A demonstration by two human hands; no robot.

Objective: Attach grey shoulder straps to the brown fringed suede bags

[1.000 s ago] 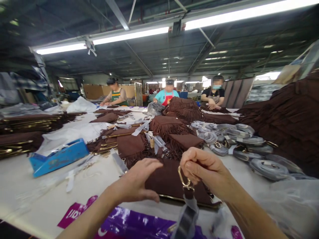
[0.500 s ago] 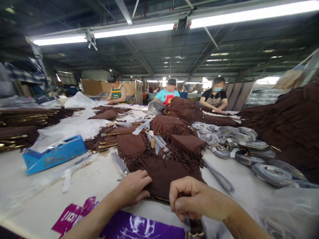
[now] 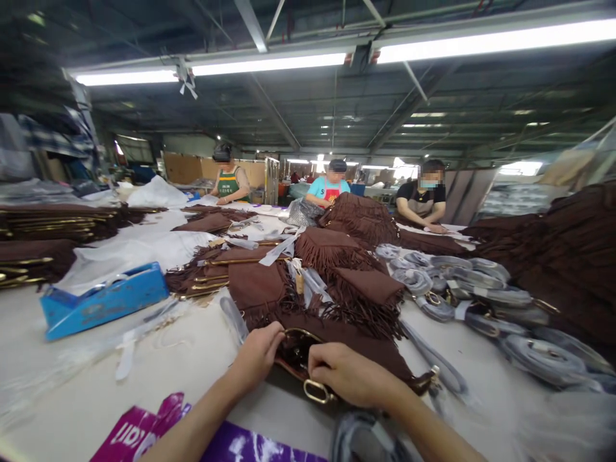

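Note:
A dark brown fringed bag lies before me, its gold-edged zip mouth gaping toward me. My left hand is closed on the left end of the opening. My right hand is closed at the right side of the mouth, fingertips curled over its edge and partly hidden. Just below those fingers shows a gold oval ring. Under my right forearm lies a coiled strap in clear plastic. Beside it is purple printed plastic.
A blue tape dispenser stands left. More brown fringed bags are heaped ahead, and plastic-wrapped strap coils lie right. A tall brown pile rises at far right. Several people work across the table, including one in a green apron.
The bag's mouth has come open and its gold ring now shows. My right hand has moved slightly left to the opening. My left hand has shifted slightly to its left end.

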